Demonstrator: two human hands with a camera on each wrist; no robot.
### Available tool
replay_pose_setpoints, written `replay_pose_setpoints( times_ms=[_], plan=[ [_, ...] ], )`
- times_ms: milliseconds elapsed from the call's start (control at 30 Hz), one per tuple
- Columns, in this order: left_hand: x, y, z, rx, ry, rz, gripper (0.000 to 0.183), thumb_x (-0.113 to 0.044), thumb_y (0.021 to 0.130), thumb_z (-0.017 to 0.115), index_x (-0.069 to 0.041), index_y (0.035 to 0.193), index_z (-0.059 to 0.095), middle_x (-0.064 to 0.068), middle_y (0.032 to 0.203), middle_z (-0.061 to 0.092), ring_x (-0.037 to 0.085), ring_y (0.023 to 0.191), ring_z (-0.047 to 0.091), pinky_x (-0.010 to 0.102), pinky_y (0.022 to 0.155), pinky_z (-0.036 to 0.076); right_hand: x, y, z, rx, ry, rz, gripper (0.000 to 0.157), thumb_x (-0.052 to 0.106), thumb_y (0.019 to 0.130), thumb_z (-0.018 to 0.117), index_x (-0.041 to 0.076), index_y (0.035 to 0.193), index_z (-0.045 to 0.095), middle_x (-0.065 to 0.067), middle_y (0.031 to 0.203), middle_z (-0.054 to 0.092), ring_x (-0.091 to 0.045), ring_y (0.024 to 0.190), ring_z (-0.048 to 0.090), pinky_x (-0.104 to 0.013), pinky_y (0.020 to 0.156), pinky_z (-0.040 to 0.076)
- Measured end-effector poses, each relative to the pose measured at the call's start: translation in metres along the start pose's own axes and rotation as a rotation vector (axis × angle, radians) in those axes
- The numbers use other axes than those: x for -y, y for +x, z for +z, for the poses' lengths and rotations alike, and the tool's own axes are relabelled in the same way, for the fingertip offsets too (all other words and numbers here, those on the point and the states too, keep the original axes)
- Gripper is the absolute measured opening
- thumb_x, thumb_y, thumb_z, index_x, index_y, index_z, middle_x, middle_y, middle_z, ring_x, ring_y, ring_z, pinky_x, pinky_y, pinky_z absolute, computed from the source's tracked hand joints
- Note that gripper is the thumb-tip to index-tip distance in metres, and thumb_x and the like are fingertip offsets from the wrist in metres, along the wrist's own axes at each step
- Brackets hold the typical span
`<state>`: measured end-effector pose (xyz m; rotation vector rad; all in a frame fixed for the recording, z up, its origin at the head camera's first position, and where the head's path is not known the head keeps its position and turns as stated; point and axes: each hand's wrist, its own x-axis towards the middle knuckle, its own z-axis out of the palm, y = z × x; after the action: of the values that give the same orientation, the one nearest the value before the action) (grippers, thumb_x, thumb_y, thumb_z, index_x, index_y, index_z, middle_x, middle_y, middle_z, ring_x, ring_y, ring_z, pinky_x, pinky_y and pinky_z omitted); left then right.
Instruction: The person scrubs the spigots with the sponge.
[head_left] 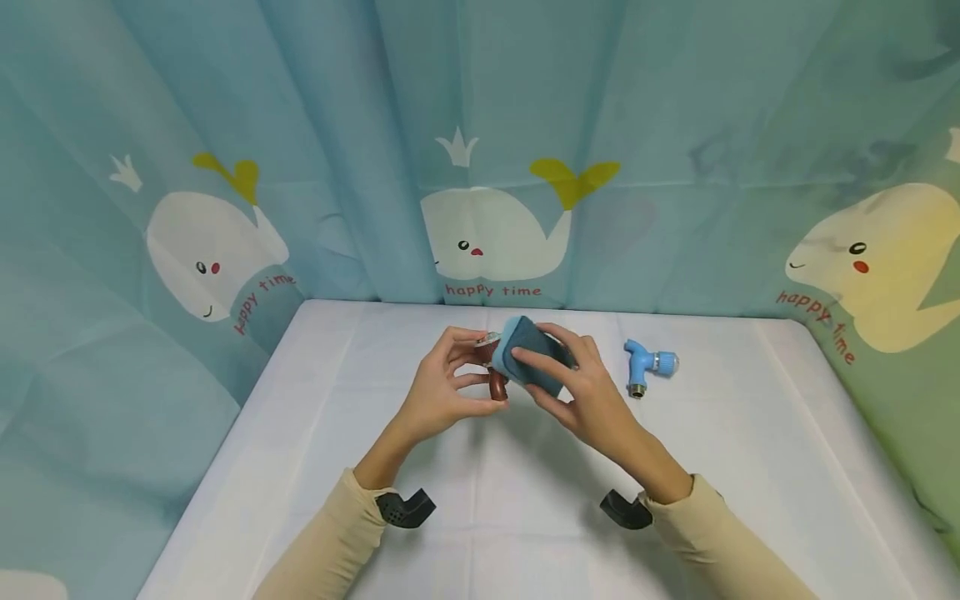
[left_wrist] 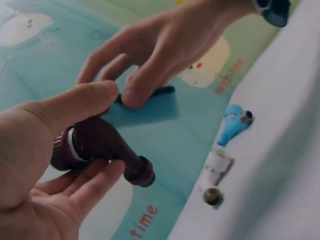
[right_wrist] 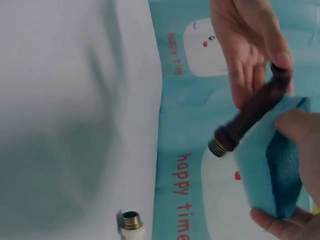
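My left hand [head_left: 438,392] holds a dark red-brown tap [head_left: 498,387] between thumb and fingers above the table's middle. In the right wrist view the brass threaded end of that tap [right_wrist: 250,112] points down and to the left. A two-layer blue sponge [head_left: 538,354], light on one side and dark on the other, is gripped by my right hand [head_left: 592,396]. The sponge's light side [right_wrist: 260,160] lies against or very close to the tap's body; contact cannot be made out for certain. Part of the tap is hidden behind sponge and fingers in the head view.
A light-blue tap [head_left: 647,365] lies on the white-covered table [head_left: 750,467], right of the hands. Near it in the left wrist view is a white tap [left_wrist: 217,164] with a brass threaded end. A whale-print curtain [head_left: 337,167] hangs behind the table and along its sides.
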<state>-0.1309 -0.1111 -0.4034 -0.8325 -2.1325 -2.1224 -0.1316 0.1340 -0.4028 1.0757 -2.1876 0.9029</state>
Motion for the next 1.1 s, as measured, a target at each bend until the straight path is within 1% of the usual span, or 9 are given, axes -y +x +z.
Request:
replay_pose_setpoints(
  times_ms=[100, 167, 333, 467, 667, 767, 833, 967, 1100],
  plan=[
    [0.0007, 0.0003, -0.0007, -0.009, 0.036, -0.009, 0.08, 0.012, 0.071, 0.088, -0.003, 0.139, 0.048, 0.017, 0.135, 0.056, 0.029, 0.114, 0.063, 0.044, 0.089, 0.06, 0.0003, 0.0014, 0.0009, -0.006, -0.037, -0.032, 0.041, 0.026, 0.096, 0.075, 0.022, 0.137, 0.067, -0.021, 0.148, 0.049, -0.038, 0.107, 0.052, -0.054, 0.082, 0.053],
    [0.0003, 0.0002, 0.0001, -0.012, 0.062, -0.013, 0.081, 0.01, 0.07, 0.09, -0.005, 0.139, 0.05, 0.015, 0.134, 0.057, 0.028, 0.115, 0.063, 0.045, 0.09, 0.059, 0.0003, 0.0003, 0.0009, 0.013, -0.059, -0.042, 0.047, 0.02, 0.092, 0.08, 0.023, 0.138, 0.067, -0.021, 0.149, 0.048, -0.037, 0.107, 0.051, -0.052, 0.081, 0.055],
    [-0.0005, 0.0, 0.0019, -0.026, 0.114, -0.038, 0.081, 0.005, 0.071, 0.091, -0.009, 0.14, 0.051, 0.014, 0.131, 0.06, 0.026, 0.115, 0.065, 0.042, 0.096, 0.057, -0.0027, 0.001, 0.0014, 0.01, -0.13, -0.026, 0.06, 0.011, 0.082, 0.087, 0.026, 0.136, 0.067, -0.019, 0.15, 0.047, -0.037, 0.103, 0.049, -0.05, 0.077, 0.057],
    [0.0001, -0.001, 0.0038, -0.008, 0.131, -0.065, 0.081, 0.003, 0.072, 0.091, -0.011, 0.141, 0.05, 0.014, 0.128, 0.059, 0.025, 0.11, 0.068, 0.037, 0.101, 0.054, -0.0017, 0.0014, 0.0002, 0.04, -0.136, -0.081, 0.054, 0.016, 0.088, 0.083, 0.027, 0.139, 0.066, -0.02, 0.15, 0.047, -0.037, 0.103, 0.049, -0.05, 0.076, 0.058],
    [0.0016, -0.0007, 0.0057, 0.01, 0.092, -0.081, 0.08, 0.003, 0.073, 0.09, -0.012, 0.14, 0.05, 0.014, 0.125, 0.058, 0.024, 0.105, 0.069, 0.038, 0.095, 0.057, -0.0041, 0.0038, -0.0021, 0.035, -0.197, -0.066, 0.058, 0.013, 0.087, 0.084, 0.029, 0.139, 0.066, -0.018, 0.152, 0.046, -0.038, 0.104, 0.048, -0.049, 0.073, 0.059],
    [0.0022, -0.0007, 0.0048, 0.024, 0.053, -0.075, 0.082, 0.006, 0.072, 0.09, -0.01, 0.141, 0.049, 0.014, 0.127, 0.056, 0.026, 0.107, 0.068, 0.039, 0.093, 0.057, -0.0036, 0.0033, -0.0014, 0.04, -0.149, -0.094, 0.052, 0.017, 0.091, 0.08, 0.027, 0.14, 0.065, -0.02, 0.151, 0.046, -0.038, 0.103, 0.048, -0.049, 0.074, 0.058],
    [0.0023, -0.0001, 0.004, 0.032, 0.006, -0.058, 0.083, 0.01, 0.071, 0.089, -0.008, 0.142, 0.048, 0.017, 0.128, 0.056, 0.03, 0.109, 0.067, 0.041, 0.093, 0.058, -0.0041, 0.0035, -0.0003, 0.03, -0.097, -0.079, 0.05, 0.018, 0.092, 0.079, 0.025, 0.139, 0.066, -0.021, 0.151, 0.046, -0.038, 0.105, 0.049, -0.05, 0.078, 0.057],
    [0.0031, 0.0013, 0.0028, 0.027, -0.084, -0.015, 0.084, 0.016, 0.071, 0.086, -0.003, 0.143, 0.047, 0.021, 0.13, 0.055, 0.035, 0.112, 0.065, 0.045, 0.09, 0.059, -0.0049, 0.0024, 0.0033, -0.045, 0.035, 0.062, 0.055, 0.009, 0.086, 0.083, 0.018, 0.137, 0.067, -0.021, 0.149, 0.048, -0.037, 0.111, 0.054, -0.052, 0.081, 0.057],
    [0.0034, 0.002, 0.0029, 0.031, -0.125, -0.005, 0.085, 0.012, 0.072, 0.088, -0.004, 0.145, 0.047, 0.02, 0.133, 0.054, 0.034, 0.114, 0.064, 0.046, 0.09, 0.059, -0.0035, -0.0025, 0.0078, -0.058, 0.141, 0.145, 0.058, 0.004, 0.084, 0.082, 0.014, 0.138, 0.065, -0.019, 0.147, 0.049, -0.034, 0.111, 0.063, -0.052, 0.081, 0.059]
  ],
)
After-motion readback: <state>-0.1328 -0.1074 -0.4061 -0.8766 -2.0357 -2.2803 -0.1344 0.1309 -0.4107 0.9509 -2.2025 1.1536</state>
